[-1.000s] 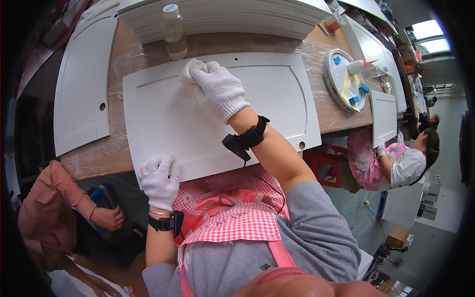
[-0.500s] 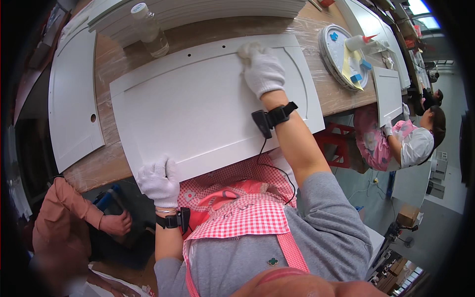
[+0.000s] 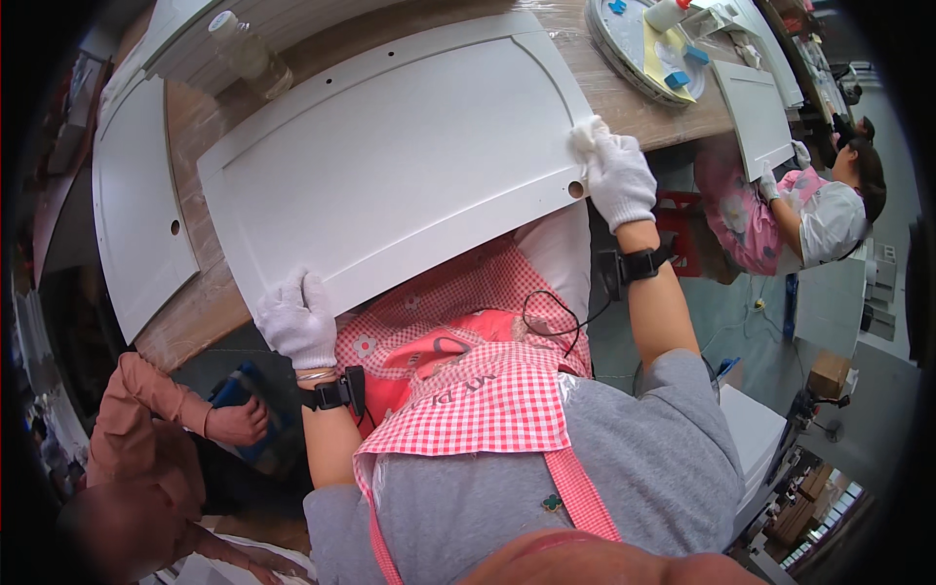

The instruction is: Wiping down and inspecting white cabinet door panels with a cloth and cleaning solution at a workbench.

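A white cabinet door point(image 3: 390, 166) with a recessed centre lies in front of me, its near edge over the apron on my lap. My left hand point(image 3: 295, 320), in a white knit glove, grips the near left corner, thumb on top; the fingers beneath are hidden. My right hand point(image 3: 616, 175), gloved too, is closed round a wadded white cloth point(image 3: 587, 134) at the door's right edge. Close to that hand a round hole point(image 3: 575, 189) shows in the door's frame. Two small dark holes sit along the far edge.
A clear bottle point(image 3: 250, 55) stands beyond the door, before stacked white panels. Another white door point(image 3: 141, 214) lies to the left. At the far right is a round lid point(image 3: 624, 63) with blue blocks. One person sits at lower left; another at right handles a small white door point(image 3: 756, 117).
My right hand has moved with the cloth from the door's far edge to its right edge near the close corner, uncovering the round hole. My left hand stays on the near left corner.
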Available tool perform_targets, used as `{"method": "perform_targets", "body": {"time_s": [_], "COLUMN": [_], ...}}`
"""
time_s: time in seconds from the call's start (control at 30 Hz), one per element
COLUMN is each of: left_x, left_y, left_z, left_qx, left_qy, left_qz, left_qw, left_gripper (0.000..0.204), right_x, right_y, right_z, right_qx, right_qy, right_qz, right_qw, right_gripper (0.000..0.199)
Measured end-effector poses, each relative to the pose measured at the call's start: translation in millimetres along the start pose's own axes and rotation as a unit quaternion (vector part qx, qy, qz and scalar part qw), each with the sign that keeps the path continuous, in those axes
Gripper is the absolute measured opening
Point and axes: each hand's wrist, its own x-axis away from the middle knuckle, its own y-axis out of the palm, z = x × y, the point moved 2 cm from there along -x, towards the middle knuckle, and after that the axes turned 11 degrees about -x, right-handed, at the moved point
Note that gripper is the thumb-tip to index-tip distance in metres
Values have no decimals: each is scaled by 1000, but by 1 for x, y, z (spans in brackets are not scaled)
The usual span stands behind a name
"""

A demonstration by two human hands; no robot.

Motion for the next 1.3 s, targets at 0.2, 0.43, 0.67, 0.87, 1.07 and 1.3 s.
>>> {"method": "perform_targets", "body": {"time_s": [0.2, 0.43, 0.67, 0.87, 1.07, 1.3], "left_x": [2, 6, 5, 5, 0, 2], "left_y": [2, 9, 5, 2, 8, 3], "left_z": [-4, -9, -7, -9, -6, -4], "left_qx": [-3, -20, -20, -28, 4, -13], "left_qy": [-5, -34, -22, -17, 2, -33], "left_qz": [5, -38, -35, -21, 10, -23], "left_qw": [1000, 999, 999, 999, 1000, 999], "left_gripper": [19, 25, 25, 24, 21, 24], "right_x": [-8, 56, -64, 20, 97, 59], "right_y": [-10, 65, 48, -27, -2, -20], "right_z": [-27, -285, -111, -5, -133, -27], "right_qx": [-69, -260, -121, -15, -181, 17], "right_qy": [25, -293, -23, 48, -112, 34], "right_qz": [49, -209, -96, -16, -76, -24], "right_qw": [996, 896, 988, 999, 974, 999], "right_gripper": [35, 35, 35, 31, 33, 26]}}
